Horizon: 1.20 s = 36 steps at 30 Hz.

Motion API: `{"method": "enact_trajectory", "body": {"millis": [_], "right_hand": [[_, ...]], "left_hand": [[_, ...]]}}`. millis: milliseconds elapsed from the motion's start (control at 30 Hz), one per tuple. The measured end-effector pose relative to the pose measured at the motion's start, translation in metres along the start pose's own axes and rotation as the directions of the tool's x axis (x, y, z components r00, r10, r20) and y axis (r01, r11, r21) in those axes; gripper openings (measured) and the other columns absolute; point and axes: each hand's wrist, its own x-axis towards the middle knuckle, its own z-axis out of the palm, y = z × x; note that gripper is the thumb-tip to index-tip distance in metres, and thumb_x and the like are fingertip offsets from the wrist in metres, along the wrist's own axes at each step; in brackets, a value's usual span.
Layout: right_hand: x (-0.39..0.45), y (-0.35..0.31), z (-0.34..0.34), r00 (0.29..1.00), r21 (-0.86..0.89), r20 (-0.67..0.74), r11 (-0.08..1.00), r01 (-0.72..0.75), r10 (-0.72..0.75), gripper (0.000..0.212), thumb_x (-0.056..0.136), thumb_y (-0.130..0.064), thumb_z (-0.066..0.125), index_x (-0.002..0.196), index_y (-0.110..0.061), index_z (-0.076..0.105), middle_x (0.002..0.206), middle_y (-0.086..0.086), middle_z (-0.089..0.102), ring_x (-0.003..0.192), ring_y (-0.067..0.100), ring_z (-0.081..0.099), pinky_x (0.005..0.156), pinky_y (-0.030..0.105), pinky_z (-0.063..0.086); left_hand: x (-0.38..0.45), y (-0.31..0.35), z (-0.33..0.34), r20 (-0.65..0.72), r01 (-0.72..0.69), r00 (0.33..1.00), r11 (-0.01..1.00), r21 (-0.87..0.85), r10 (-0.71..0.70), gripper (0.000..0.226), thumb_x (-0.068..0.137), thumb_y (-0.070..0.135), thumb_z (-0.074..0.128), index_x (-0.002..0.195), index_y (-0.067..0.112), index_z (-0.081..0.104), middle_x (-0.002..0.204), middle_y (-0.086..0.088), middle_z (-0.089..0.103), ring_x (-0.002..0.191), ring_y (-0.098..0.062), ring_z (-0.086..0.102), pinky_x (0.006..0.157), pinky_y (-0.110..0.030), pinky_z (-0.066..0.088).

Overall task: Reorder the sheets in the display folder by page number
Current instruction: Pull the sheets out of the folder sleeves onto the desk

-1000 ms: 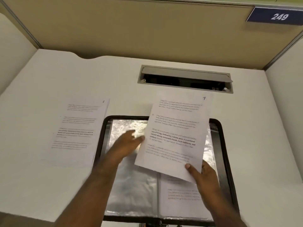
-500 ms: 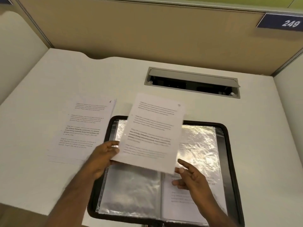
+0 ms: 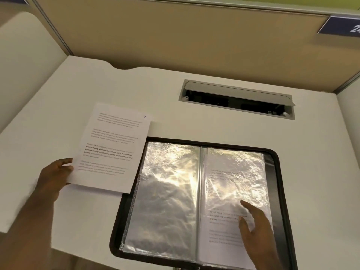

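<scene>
I see a black-edged display folder (image 3: 280, 184) with silvery sleeves; left of it, a white sheet (image 3: 111, 149) with black print.

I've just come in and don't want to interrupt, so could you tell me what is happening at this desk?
A person is sorting printed sheets from a display folder lying open on the white desk. The left hand holds the sheet numbered 7 by its lower left edge, to the left of the folder. The right hand reaches onto the folder's right sleeve, which holds another printed page. The left sleeve looks empty.
</scene>
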Motion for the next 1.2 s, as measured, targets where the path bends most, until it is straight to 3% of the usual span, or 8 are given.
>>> {"method": "enact_trajectory", "body": {"millis": [133, 267, 533, 767, 867, 1000, 1100, 1200], "right_hand": [[-0.012, 0.020, 0.017, 0.998, -0.424, -0.045, 0.904, -0.056, 0.041, 0.075, 0.078, -0.020, 0.076, 0.145, -0.027, 0.043, 0.157, 0.006, 0.033, 0.146, 0.038, 0.022, 0.107, 0.068, 0.027], [-0.022, 0.017, 0.035, 0.958, -0.599, 0.046, 0.775, -0.201, 0.283, 0.087, 0.088, -0.042, 0.061, 0.154, -0.037, 0.004, 0.163, 0.006, -0.015, 0.148, 0.038, -0.010, 0.114, 0.061, 0.021], [-0.024, 0.024, 0.045, 0.967, -0.229, 0.017, 0.943, -0.243, 0.253, 0.089, 0.083, 0.001, 0.068, 0.154, -0.023, 0.019, 0.153, -0.004, -0.032, 0.147, 0.034, -0.020, 0.118, 0.059, 0.006], [-0.032, 0.004, 0.038, 0.962, 0.317, -0.091, 0.923, -0.216, 0.257, 0.103, 0.080, 0.025, 0.054, 0.147, -0.044, 0.017, 0.161, -0.007, -0.001, 0.142, 0.017, 0.026, 0.111, 0.037, 0.034], [-0.028, -0.012, 0.033, 0.943, 0.654, -0.040, 0.722, -0.226, 0.331, 0.100, 0.080, 0.036, 0.038, 0.134, -0.048, 0.034, 0.162, 0.000, 0.019, 0.143, 0.014, 0.030, 0.098, 0.018, 0.044], [-0.028, -0.042, 0.024, 0.973, 0.832, 0.157, 0.508, -0.224, 0.171, 0.083, 0.083, 0.036, 0.033, 0.138, -0.025, 0.046, 0.148, -0.003, 0.046, 0.105, -0.007, 0.063, 0.079, 0.010, 0.052], [-0.038, -0.055, 0.033, 0.968, 0.767, 0.233, 0.629, -0.126, -0.091, 0.074, 0.084, 0.033, 0.039, 0.134, -0.022, 0.048, 0.148, -0.009, 0.046, 0.125, 0.000, 0.054, 0.092, 0.013, 0.048], [-0.047, -0.063, 0.046, 0.857, 0.590, 0.304, 0.789, 0.174, -0.416, 0.070, 0.089, 0.011, 0.047, 0.146, -0.029, 0.042, 0.154, -0.019, 0.035, 0.140, 0.007, 0.038, 0.107, 0.022, 0.040]], "left_hand": [[0.015, -0.018, 0.000, -0.079, 0.026, 0.997, 0.997, 0.066, -0.021, 0.035, 0.096, 0.001, 0.051, 0.129, 0.008, 0.062, 0.133, -0.015, 0.058, 0.118, -0.040, 0.057, 0.088, -0.050, 0.052], [0.027, -0.032, 0.003, -0.108, 0.010, 0.994, 0.985, 0.174, 0.009, 0.036, 0.091, 0.002, 0.052, 0.124, 0.011, 0.066, 0.130, -0.017, 0.061, 0.117, -0.040, 0.057, 0.098, -0.054, 0.049], [0.034, -0.031, 0.007, -0.116, -0.004, 0.992, 0.919, 0.394, 0.054, 0.040, 0.090, 0.004, 0.048, 0.123, 0.014, 0.067, 0.128, -0.016, 0.063, 0.115, -0.041, 0.057, 0.102, -0.050, 0.047], [0.005, 0.003, 0.030, -0.263, -0.076, 0.944, 0.910, 0.407, 0.197, 0.039, 0.088, 0.009, 0.054, 0.124, 0.023, 0.063, 0.127, -0.010, 0.060, 0.120, -0.037, 0.052, 0.103, -0.050, 0.040], [-0.014, 0.019, 0.059, -0.119, -0.318, 0.924, 0.904, 0.284, 0.363, 0.035, 0.089, 0.006, 0.058, 0.121, 0.019, 0.064, 0.118, -0.012, 0.064, 0.092, -0.024, 0.064, 0.096, -0.043, 0.047], [-0.083, 0.055, 0.109, 0.141, -0.324, 0.938, 0.946, 0.030, 0.317, 0.024, 0.094, 0.007, 0.060, 0.110, 0.025, 0.065, 0.106, -0.008, 0.068, 0.079, -0.017, 0.062, 0.074, -0.032, 0.051], [-0.162, 0.081, 0.147, 0.552, -0.165, 0.814, 0.983, -0.079, 0.181, 0.017, 0.096, 0.015, 0.062, 0.108, 0.027, 0.063, 0.104, -0.013, 0.068, 0.065, -0.014, 0.062, 0.050, -0.024, 0.049], [-0.218, 0.091, 0.171, 0.787, -0.178, 0.604, 0.984, -0.019, 0.124, 0.038, 0.086, 0.049, 0.067, 0.119, 0.032, 0.058, 0.104, -0.004, 0.065, 0.071, -0.014, 0.066, 0.055, -0.027, 0.051]]}}
